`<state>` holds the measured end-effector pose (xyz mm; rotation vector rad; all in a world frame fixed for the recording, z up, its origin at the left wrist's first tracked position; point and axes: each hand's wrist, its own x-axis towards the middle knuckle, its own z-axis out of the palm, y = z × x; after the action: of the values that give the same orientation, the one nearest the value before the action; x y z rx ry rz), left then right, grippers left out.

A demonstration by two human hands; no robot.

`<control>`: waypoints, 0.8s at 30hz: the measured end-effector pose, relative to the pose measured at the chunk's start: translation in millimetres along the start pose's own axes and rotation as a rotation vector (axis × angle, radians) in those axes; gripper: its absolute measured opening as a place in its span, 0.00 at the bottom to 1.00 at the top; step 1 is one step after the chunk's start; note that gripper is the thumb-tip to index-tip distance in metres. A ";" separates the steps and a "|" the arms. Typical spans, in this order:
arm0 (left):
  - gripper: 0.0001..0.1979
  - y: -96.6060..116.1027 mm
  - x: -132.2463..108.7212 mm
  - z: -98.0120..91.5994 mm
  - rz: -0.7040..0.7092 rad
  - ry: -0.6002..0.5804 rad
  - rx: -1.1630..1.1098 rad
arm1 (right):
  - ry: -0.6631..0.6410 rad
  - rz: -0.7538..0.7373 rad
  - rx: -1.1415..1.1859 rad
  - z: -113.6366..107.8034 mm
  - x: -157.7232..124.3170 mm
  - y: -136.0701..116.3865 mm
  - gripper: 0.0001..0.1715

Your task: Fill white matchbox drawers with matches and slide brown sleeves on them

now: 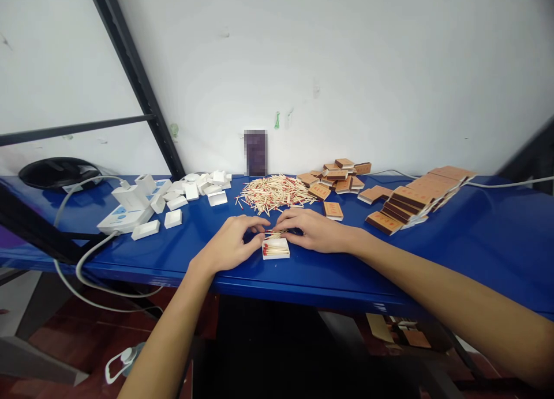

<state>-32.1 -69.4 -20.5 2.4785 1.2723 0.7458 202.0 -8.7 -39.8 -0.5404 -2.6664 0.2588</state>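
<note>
Several red-tipped matches (pixel 274 234) lie crosswise between my two hands, just behind a small white matchbox tray (pixel 276 256). My left hand (pixel 234 243) curls around the red-headed end of this bunch, its thumb by the tray's left back corner. From the other side, my right hand (pixel 309 230) closes its fingers and thumb on the opposite end. Inside the tray, more matches rest with their red heads to the left. A large loose heap of matches (pixel 277 192) spreads out beyond my hands.
White empty trays (pixel 208 183) lie piled at the left, near a white power strip (pixel 125 214) with plugs and cables. Brown matchboxes (pixel 337 174) are heaped at the back right, with a stacked row (pixel 415 197) farther right. The blue tabletop (pixel 485 249) ends close to my forearms.
</note>
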 end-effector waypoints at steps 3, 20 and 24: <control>0.15 0.9 -0.4 -0.5 0.000 -0.004 -0.024 | -0.001 -0.005 0.001 -0.1 -0.4 -1.0 0.15; 0.11 1.3 -1.9 -0.4 0.085 0.001 -0.015 | -0.016 0.000 0.039 -4.4 0.0 -10.6 0.15; 0.18 3.8 -1.7 1.2 0.052 -0.050 0.036 | -0.013 0.007 0.059 -3.8 1.6 -8.2 0.12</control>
<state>-29.7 -73.0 -20.4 2.5512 1.2182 0.6739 199.6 -15.1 -33.7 -0.5310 -2.6609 0.3427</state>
